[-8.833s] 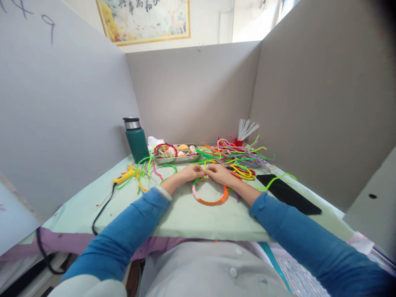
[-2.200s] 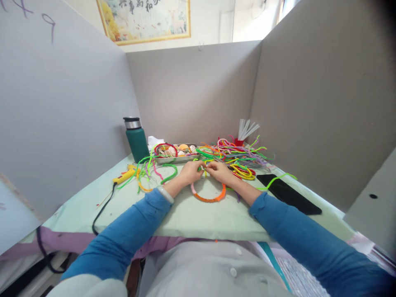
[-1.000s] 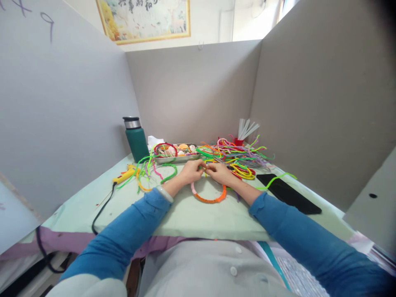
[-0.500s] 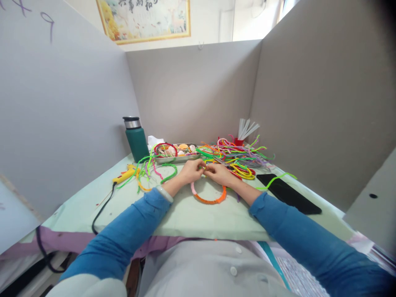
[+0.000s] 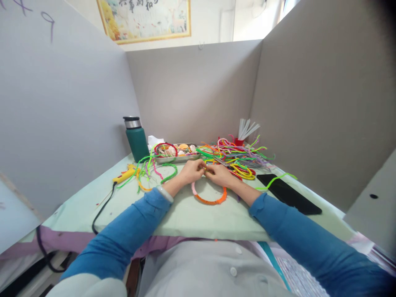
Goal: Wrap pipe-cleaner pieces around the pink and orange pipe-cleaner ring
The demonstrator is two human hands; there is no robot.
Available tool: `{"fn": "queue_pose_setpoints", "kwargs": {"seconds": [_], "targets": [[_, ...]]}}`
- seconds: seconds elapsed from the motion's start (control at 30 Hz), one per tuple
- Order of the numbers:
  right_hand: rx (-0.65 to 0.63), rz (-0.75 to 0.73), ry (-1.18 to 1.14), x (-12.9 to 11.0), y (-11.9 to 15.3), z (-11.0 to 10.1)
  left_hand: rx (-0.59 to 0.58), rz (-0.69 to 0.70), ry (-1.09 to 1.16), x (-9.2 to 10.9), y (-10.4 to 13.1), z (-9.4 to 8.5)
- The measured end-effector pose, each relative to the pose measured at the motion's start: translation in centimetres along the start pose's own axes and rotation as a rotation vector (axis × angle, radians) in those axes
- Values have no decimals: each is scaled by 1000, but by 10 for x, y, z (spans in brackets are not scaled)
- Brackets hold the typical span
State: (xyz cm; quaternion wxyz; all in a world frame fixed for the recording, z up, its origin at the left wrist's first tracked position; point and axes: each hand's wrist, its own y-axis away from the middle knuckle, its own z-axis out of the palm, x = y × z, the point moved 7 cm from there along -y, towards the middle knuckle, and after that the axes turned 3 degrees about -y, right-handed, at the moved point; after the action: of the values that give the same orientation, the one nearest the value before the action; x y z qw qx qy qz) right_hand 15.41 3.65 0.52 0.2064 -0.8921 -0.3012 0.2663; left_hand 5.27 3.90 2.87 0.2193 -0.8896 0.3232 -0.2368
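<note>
A ring wrapped in orange and pink pipe cleaner point(image 5: 213, 202) lies on the table in front of me, its upper part hidden by my hands. At its far side my left hand point(image 5: 192, 171) is closed, thumb and fingers pinched together. My right hand point(image 5: 219, 175) pinches right beside it, the fingertips of both nearly touching. A small yellow bit shows between them, too small to make out. Just beyond my right hand are scissors point(image 5: 222, 162) with red handles, partly covered.
Pipe cleaners point(image 5: 238, 150) heap at the back right, near white sticks point(image 5: 246, 128) in a red cup. A metal tray point(image 5: 182, 157) holds shells. To the left stand a green bottle point(image 5: 137, 142) and a yellow glue gun point(image 5: 124, 175) with a cord. A black phone point(image 5: 291, 196) lies right.
Both hands stay at the ring's far side, with only slight shifts of the fingers. Everything else lies as before.
</note>
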Motion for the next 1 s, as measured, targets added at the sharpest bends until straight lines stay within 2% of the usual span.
{"fn": "queue_pose_setpoints", "kwargs": {"seconds": [0.5, 1.0], "targets": [[-10, 18, -64, 1, 0, 1, 10, -18, -31, 1, 0, -1], [-10, 27, -28, 3, 0, 2, -2, -14, -52, 0, 0, 0]]}}
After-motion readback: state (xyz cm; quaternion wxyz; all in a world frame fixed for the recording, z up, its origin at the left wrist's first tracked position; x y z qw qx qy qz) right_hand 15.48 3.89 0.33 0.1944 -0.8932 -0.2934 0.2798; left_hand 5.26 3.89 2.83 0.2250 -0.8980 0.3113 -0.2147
